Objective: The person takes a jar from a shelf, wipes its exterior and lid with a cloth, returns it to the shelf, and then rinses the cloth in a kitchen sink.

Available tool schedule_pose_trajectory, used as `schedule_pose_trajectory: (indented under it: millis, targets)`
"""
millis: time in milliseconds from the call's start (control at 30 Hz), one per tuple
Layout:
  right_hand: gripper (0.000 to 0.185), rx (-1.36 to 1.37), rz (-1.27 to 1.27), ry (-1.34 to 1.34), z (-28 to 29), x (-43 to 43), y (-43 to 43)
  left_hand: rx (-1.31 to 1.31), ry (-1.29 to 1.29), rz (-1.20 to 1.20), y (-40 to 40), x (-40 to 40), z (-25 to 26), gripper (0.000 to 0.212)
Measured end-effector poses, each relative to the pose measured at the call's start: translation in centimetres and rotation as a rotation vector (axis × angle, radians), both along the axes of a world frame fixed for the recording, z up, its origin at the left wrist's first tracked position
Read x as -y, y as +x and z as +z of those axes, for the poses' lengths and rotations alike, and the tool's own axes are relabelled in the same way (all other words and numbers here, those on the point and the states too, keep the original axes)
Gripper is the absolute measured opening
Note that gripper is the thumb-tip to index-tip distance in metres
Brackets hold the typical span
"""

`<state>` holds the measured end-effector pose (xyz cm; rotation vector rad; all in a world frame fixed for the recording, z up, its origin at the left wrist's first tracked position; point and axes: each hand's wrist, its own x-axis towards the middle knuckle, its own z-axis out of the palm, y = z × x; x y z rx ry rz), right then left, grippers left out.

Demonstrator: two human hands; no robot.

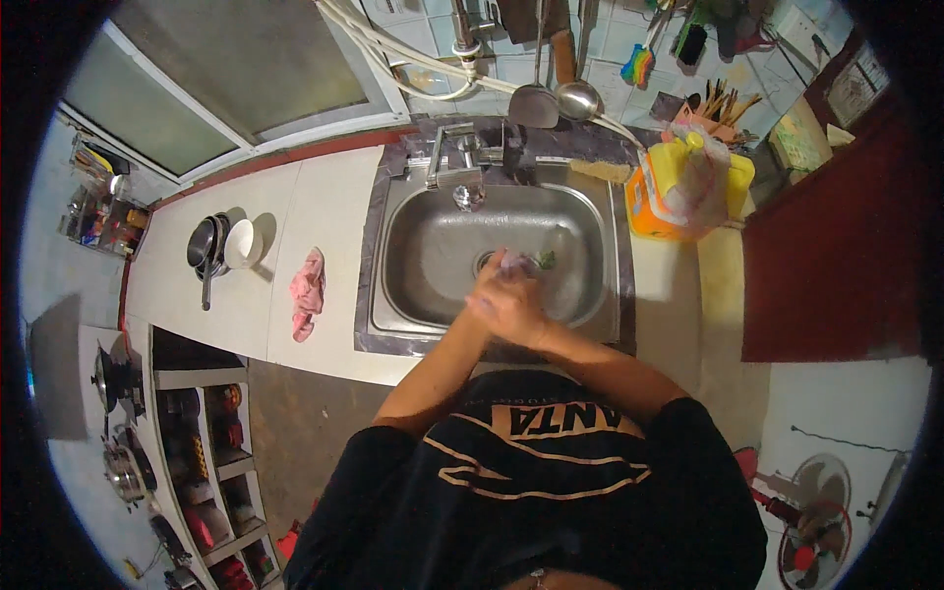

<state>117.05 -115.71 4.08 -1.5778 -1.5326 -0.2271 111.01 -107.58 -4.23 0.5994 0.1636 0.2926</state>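
Note:
Over the stainless steel sink basin [420, 243], my two hands are pressed together just in front of the drain. My right hand [512, 306] lies across my left hand [490, 274] and covers much of it. Pale, whitish patches show on the fingers, perhaps lather. Whether anything is held between the palms is hidden. Just beyond the fingertips, a small green item [546, 259] rests on the basin floor, too small to identify. The faucet [469, 193] reaches over the back of the basin.
A pink cloth [307, 295] lies on the left counter [339, 214], with a white bowl [243, 244] and small dark pans [202, 243] farther left. Right of the sink stands an orange container [667, 221] holding yellow jugs. A spatula [532, 107] and ladle [578, 100] hang behind.

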Motion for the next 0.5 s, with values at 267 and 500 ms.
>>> schedule_pose_trajectory:
  millis: [267,500]
  targets:
    - [0.035,-0.615,-0.357,-0.895,-15.3,1.6,6.7,-0.723,0.146,0.092,-3.1,-0.2,-8.2,0.036]
    - [0.033,-0.444,-0.490,-0.993,-22.3,1.0,11.5,-0.487,1.473,-0.293,-3.4,0.3,-13.0,0.023]
